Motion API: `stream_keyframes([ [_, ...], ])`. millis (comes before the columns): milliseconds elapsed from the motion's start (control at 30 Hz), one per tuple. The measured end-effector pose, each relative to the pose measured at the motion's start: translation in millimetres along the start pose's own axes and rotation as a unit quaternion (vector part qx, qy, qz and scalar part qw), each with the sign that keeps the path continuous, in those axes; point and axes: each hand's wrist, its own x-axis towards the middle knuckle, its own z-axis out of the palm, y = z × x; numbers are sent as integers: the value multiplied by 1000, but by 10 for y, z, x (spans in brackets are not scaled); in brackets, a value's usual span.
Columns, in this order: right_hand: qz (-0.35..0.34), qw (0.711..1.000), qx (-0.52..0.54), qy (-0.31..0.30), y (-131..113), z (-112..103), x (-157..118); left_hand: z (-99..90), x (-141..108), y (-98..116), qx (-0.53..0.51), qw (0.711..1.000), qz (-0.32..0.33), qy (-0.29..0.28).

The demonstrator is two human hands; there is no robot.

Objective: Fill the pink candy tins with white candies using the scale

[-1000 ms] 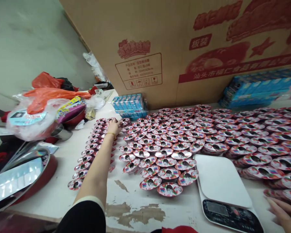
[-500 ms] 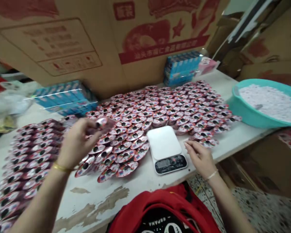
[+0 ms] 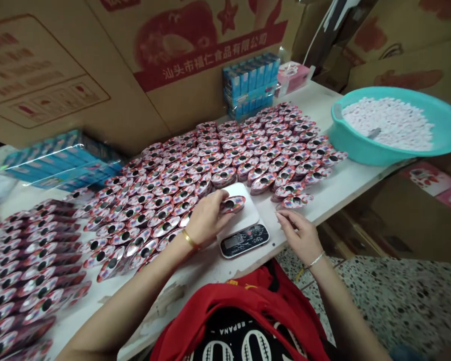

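My left hand point(image 3: 207, 219) grips an oval-topped foil packet point(image 3: 233, 204), printed red and white with a dark hole in its top. It holds the packet on or just over the white plate of a kitchen scale point(image 3: 247, 206); contact cannot be made out. The scale's black display panel point(image 3: 244, 240) faces me. Beside the scale, on the right, my right hand point(image 3: 301, 239) rests near the table edge, fingers loosely bent and nothing visible in them. A similar packet point(image 3: 295, 201) stands just beyond its fingertips. Packed rows of such packets point(image 3: 190, 165) surround the scale's back and left.
A turquoise basin point(image 3: 379, 153) of small white pieces point(image 3: 393, 120) stands at the right, with something grey lying in it. Blue shrink-wrapped box packs point(image 3: 251, 82) stand against a large carton point(image 3: 124, 65). More packets point(image 3: 41, 260) fill the table's left side.
My left hand has carried the packet from above the left rows rightward to the scale. My right hand stays beside the scale. The view has shifted to the right.
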Motion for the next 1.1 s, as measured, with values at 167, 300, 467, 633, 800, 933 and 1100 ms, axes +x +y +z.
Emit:
stream_keyframes([
  [167,29,1000,5,0,28,-35,-8,-348,-145,-138,-30,995,5,93],
  [300,44,999,-2,0,50,-73,-12,-568,-305,-311,-13,986,-62,152],
  [467,55,998,-4,1,83,-56,-11,-567,-404,-422,3,986,-88,143],
  [633,54,999,-5,-4,89,-33,-11,-478,-350,-405,-3,990,-70,126],
  [800,52,999,-15,2,97,-53,-2,-431,-240,-338,-1,993,-44,110],
  [933,46,999,-16,-3,131,-18,5,-343,-151,-282,-5,996,-26,82],
  [1100,41,999,-2,4,21,-12,-24,-189,-29,-166,-15,999,25,31],
])
